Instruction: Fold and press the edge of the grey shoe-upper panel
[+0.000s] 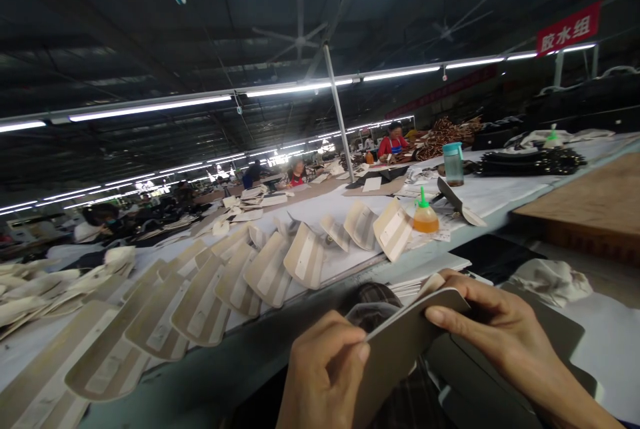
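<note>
My left hand (325, 369) is closed in a pinch on the near lower edge of a flat grey shaped panel (400, 342). My right hand (495, 329) grips the same panel's upper right end, thumb on top and fingers wrapped behind it. The panel is tilted, held just above my lap, in front of a long table's edge. A thin stack of similar pale pieces (425, 279) lies just beyond it.
A long white table (330, 269) carries a row of curved beige panels (260, 269) overlapping leftwards. An orange glue bottle with green cap (425, 215) and a teal-lidded bottle (453, 163) stand further right. A wooden board (590, 202) lies at right. Other people work at far tables.
</note>
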Demonstrator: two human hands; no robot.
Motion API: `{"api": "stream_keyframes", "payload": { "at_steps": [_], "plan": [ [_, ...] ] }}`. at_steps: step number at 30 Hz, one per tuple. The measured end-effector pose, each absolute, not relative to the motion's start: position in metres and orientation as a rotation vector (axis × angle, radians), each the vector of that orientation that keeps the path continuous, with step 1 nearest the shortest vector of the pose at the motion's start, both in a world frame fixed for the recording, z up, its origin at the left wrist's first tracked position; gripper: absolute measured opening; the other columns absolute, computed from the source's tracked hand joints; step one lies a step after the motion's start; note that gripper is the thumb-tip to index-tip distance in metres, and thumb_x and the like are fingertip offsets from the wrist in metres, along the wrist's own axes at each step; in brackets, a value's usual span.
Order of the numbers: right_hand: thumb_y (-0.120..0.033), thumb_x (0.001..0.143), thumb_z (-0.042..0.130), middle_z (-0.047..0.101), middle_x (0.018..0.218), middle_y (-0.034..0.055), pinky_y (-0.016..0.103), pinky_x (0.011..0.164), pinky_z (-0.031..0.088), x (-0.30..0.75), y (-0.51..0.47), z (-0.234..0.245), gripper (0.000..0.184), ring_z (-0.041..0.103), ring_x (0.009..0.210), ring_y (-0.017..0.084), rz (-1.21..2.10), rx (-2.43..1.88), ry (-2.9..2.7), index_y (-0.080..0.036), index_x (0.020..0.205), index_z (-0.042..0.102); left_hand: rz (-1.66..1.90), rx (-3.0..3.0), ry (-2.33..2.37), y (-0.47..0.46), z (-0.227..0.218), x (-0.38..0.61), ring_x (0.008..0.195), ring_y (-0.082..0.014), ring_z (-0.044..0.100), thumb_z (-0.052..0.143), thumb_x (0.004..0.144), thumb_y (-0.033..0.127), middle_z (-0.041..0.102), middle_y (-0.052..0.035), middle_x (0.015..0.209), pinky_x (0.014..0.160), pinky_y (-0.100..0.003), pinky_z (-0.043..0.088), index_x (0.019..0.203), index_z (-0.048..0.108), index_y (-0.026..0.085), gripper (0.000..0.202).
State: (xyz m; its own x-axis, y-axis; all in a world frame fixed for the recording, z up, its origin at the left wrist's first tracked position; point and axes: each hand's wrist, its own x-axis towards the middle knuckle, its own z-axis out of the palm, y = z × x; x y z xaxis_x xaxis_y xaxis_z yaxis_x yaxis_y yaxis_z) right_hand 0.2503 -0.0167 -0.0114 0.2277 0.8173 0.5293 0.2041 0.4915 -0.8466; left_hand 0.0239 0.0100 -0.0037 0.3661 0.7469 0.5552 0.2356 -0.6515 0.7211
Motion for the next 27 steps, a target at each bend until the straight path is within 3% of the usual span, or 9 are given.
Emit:
{"api": "stream_keyframes", "payload": {
  "at_steps": [6,18,23,27],
  "plan": [
    [-0.041,0.077,0.078,0.065,0.076,0.0009,0.024,0.062,0.046,0.254,-0.014,-0.02,0.025,0.059,0.071,0.017,0.534,-0.979,-1.372,-0.021,0.065,0.068,1.189,2.062,0.842,0.013,0.0,0.028,0.063,-0.0115,0.053,0.06,0.088,0.024,0.059,-0.0014,0.071,0.056,-0.022,0.036,0.075,0.072,0.016,0.02],
    [-0.045,0.08,0.074,0.067,0.069,0.0036,0.026,0.058,0.047,0.245,-0.023,0.001,0.028,0.061,0.065,0.017,0.496,-0.96,-1.482,-0.022,0.064,0.073,1.106,2.204,0.793,0.012,0.005,0.046,0.061,-0.0116,0.048,0.053,0.092,0.023,0.051,0.0008,0.066,0.056,-0.025,0.032,0.066,0.06,0.017,0.028],
    [-0.038,0.082,0.075,0.075,0.084,0.0018,0.023,0.068,0.053,0.244,-0.026,0.001,0.011,0.07,0.077,0.018,0.243,-0.887,-1.528,-0.03,0.077,0.079,1.322,2.263,0.81,0.01,-0.005,0.048,0.059,-0.012,0.048,0.051,0.095,0.023,0.058,0.0,0.066,0.056,-0.024,0.035,0.082,0.071,0.017,0.025],
    [-0.034,0.081,0.077,0.076,0.087,-0.0006,0.02,0.07,0.054,0.243,-0.028,-0.004,0.003,0.072,0.079,0.016,0.209,-0.843,-1.468,-0.034,0.08,0.079,1.427,2.262,0.753,0.011,-0.011,0.046,0.058,-0.011,0.048,0.052,0.094,0.02,0.057,0.0008,0.065,0.056,-0.022,0.037,0.077,0.068,0.018,0.023]
  ]
}}
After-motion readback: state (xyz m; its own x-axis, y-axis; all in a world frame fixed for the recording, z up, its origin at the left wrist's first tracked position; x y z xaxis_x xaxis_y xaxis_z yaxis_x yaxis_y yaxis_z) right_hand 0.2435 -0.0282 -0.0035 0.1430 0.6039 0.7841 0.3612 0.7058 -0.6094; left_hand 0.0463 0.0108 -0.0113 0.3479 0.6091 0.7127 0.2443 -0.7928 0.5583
